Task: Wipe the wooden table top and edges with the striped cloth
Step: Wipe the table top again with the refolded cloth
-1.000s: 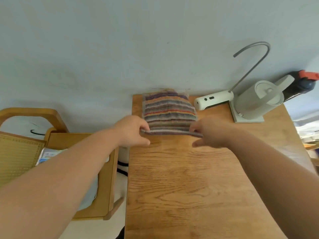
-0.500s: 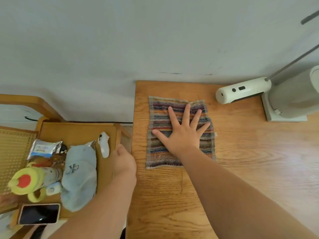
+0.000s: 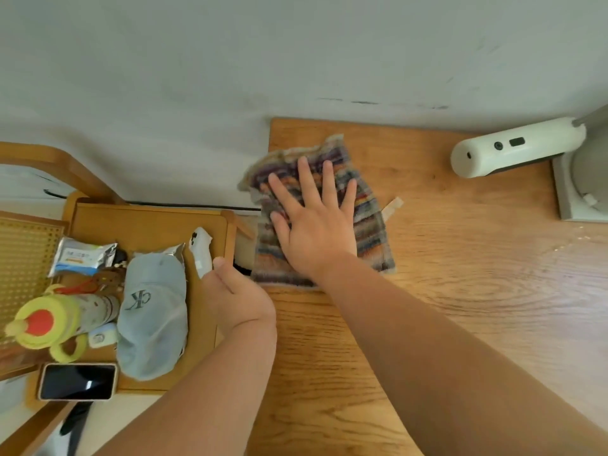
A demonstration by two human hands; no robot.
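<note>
The striped cloth lies rumpled at the far left of the wooden table, its left part hanging over the table's left edge. My right hand presses flat on the cloth with fingers spread. My left hand rests at the table's left edge just below the cloth, fingers curled loosely with nothing seen in them; whether it touches the edge is unclear.
A white cylindrical device and a grey appliance base stand at the table's far right. Left of the table a wooden chair holds a cap, a snack packet, a yellow-green toy and a phone.
My right hand has slid the cloth left, bunching it past the table's left edge. My left hand has stayed near that edge. Earlier, both hands held the cloth's near edge.
</note>
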